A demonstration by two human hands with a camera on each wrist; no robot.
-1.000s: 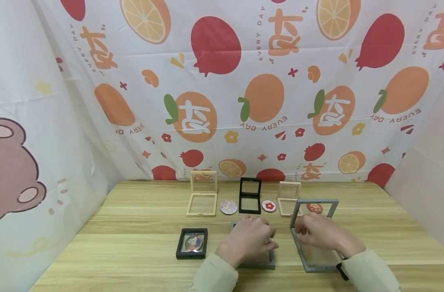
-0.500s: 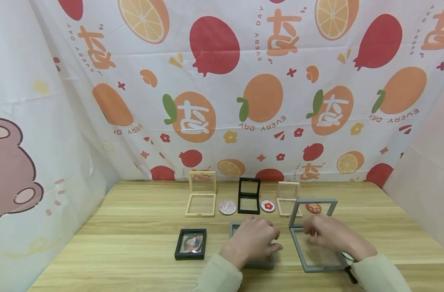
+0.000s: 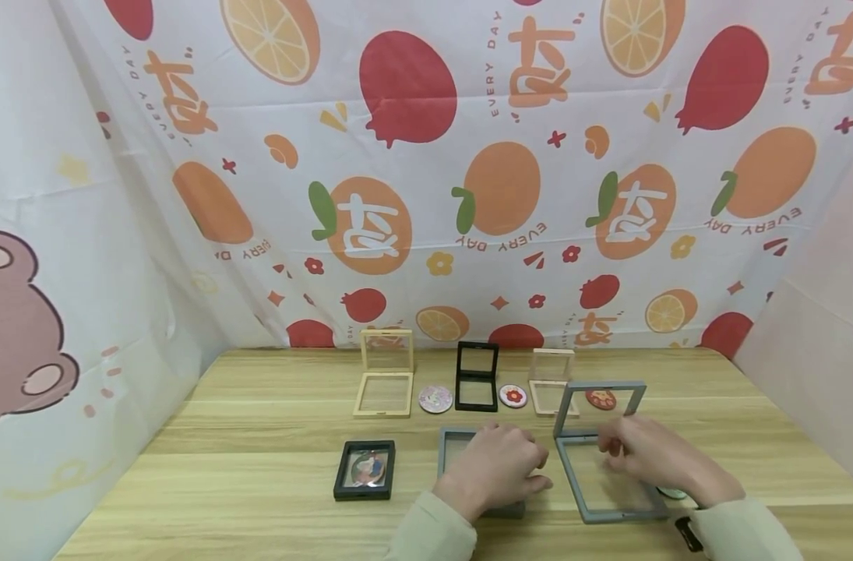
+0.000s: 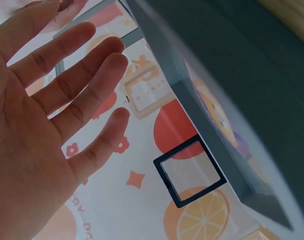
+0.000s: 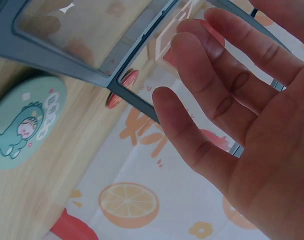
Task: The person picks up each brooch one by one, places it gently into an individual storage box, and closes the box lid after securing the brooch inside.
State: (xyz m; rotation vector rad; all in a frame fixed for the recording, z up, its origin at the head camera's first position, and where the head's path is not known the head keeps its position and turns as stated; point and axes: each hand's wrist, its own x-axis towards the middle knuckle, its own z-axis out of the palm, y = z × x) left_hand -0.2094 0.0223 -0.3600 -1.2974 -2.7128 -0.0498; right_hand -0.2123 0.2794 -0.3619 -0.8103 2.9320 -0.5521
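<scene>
My left hand (image 3: pixel 499 471) hovers over a closed grey display frame (image 3: pixel 458 446), hiding much of it. In the left wrist view the left fingers (image 4: pixel 84 100) are spread, holding nothing, beside the frame's thick grey edge (image 4: pixel 207 45); a colourful round piece shows inside it. My right hand (image 3: pixel 667 460) is above an opened grey display frame (image 3: pixel 570 477) whose lid stands up. Its fingers (image 5: pixel 209 90) are relaxed and slightly bent, with nothing held. A green round badge (image 5: pixel 29 122) with a dinosaur-suit character lies by that frame, partly behind the right wrist in the head view.
A small closed black frame (image 3: pixel 345 471) with a badge inside lies left. Along the back stand an opened yellow frame (image 3: pixel 361 397), an opened black frame (image 3: pixel 477 407) and an opened cream frame (image 3: pixel 555 354), with a purple badge (image 3: pixel 435 399), a flower badge (image 3: pixel 513 396) and an orange-red badge (image 3: pixel 600 399).
My right hand has drawn back to the right from the opened frame's left side, and the green badge has come into sight. My left hand has shifted slightly right over the closed frame.
</scene>
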